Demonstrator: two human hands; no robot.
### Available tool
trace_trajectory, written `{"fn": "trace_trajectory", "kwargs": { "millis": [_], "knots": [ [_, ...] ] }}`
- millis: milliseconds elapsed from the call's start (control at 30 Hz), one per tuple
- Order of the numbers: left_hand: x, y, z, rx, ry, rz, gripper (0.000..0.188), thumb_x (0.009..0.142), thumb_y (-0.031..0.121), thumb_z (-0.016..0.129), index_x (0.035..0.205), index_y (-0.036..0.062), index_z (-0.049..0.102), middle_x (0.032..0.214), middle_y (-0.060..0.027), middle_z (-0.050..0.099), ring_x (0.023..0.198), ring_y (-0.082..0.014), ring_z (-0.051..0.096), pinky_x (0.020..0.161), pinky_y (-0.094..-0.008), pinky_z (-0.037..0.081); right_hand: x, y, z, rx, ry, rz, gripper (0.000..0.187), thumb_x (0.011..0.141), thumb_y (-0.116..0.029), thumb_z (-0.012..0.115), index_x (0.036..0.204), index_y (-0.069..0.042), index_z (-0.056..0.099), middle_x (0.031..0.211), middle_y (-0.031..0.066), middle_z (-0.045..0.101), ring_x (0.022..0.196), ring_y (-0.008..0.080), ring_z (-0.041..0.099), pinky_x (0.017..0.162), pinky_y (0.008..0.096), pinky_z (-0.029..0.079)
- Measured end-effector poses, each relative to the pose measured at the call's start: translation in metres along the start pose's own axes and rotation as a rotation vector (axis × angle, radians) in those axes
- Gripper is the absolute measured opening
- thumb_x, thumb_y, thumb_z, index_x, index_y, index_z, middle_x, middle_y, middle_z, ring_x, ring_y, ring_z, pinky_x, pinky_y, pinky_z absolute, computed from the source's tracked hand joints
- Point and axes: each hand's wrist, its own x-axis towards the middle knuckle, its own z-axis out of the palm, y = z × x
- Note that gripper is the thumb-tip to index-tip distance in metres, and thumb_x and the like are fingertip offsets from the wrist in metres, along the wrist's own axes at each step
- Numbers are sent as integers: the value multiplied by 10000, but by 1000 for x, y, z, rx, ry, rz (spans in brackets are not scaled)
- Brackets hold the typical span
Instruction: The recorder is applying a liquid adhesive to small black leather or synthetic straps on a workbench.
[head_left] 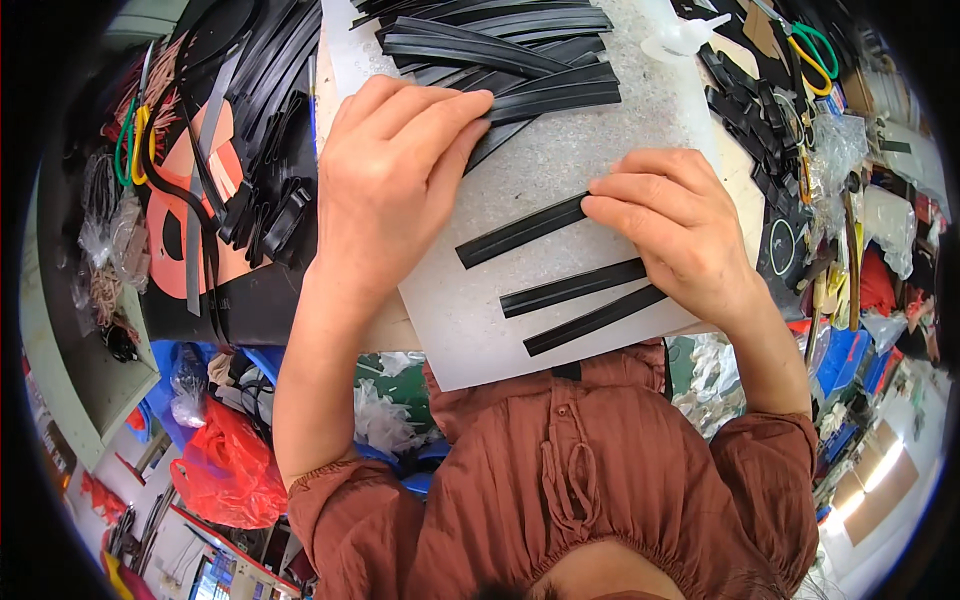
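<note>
My left hand (390, 165) is closed at the pile's near side, thumb and forefinger pinching the left end of a flat black strip (560, 93). That strip lies over other black strips (470, 48), stacked crosswise at the top of a white sheet (440, 350). My right hand (680, 225) is also closed, its fingertips on the right end of a shorter black strip (520, 230) that slants across the sheet. Below it lie two more short strips, an upper one (570, 288) and a lower one (590, 322); their right ends pass under my right hand.
A white plastic bottle (685, 37) lies at the sheet's upper right. Black pieces (750, 130) and scissors with yellow and green handles (815, 60) are on the right. Another pair of scissors (133, 145), orange-pink pieces (175, 235) and long black strips (275, 75) are on the left.
</note>
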Motion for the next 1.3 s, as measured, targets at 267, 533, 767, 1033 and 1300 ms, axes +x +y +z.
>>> {"fn": "trace_trajectory", "kwargs": {
  "millis": [267, 533, 767, 1033, 1300],
  "knots": [
    [4, 6, 4, 184, 149, 332, 282, 699, 92, 668, 963, 28, 746, 891, -37, 724, 824, -195, 652, 718, -332, 491, -13, 3, 4, -16, 80, 6, 344, 688, -48, 667, 1024, -65, 738, 1027, 30, 713, 976, 249, 656, 811, 375, 513],
    [-29, 37, -3, 27, -73, 286, 319, 728, 75, 681, 1033, -2, 737, 983, -109, 737, 838, -247, 683, 720, -360, 515, -63, -17, -16, -28, 215, 85, 312, 694, 17, 757, 1000, -42, 750, 937, 79, 733, 808, 261, 670, 671, 336, 526],
    [-68, 98, -16, -175, -501, 189, 537, 942, 402, 625, 1301, 3, 642, 1328, -162, 647, 1305, -327, 581, 1096, -456, 444, -105, -60, -3, -68, 43, 82, 317, 804, -200, 792, 1090, -75, 740, 1174, 60, 727, 1032, 229, 672, 810, 346, 489],
    [-67, 101, -13, -168, -403, 95, 717, 907, 559, 592, 1365, 7, 603, 1412, -205, 580, 1358, -376, 525, 1134, -488, 395, -66, -3, -24, -102, 354, 212, 303, 790, -64, 815, 1083, -42, 742, 1065, 70, 746, 966, 292, 681, 871, 372, 529],
    [-67, 99, -2, -52, -350, -6, 838, 955, 659, 453, 1410, -36, 552, 1445, -284, 528, 1371, -442, 494, 1124, -522, 392, 48, 36, 21, 79, 805, 719, 568, 855, -185, 814, 1337, 7, 581, 1163, 93, 690, 1005, 134, 635, 913, 307, 494]
  ]
}}
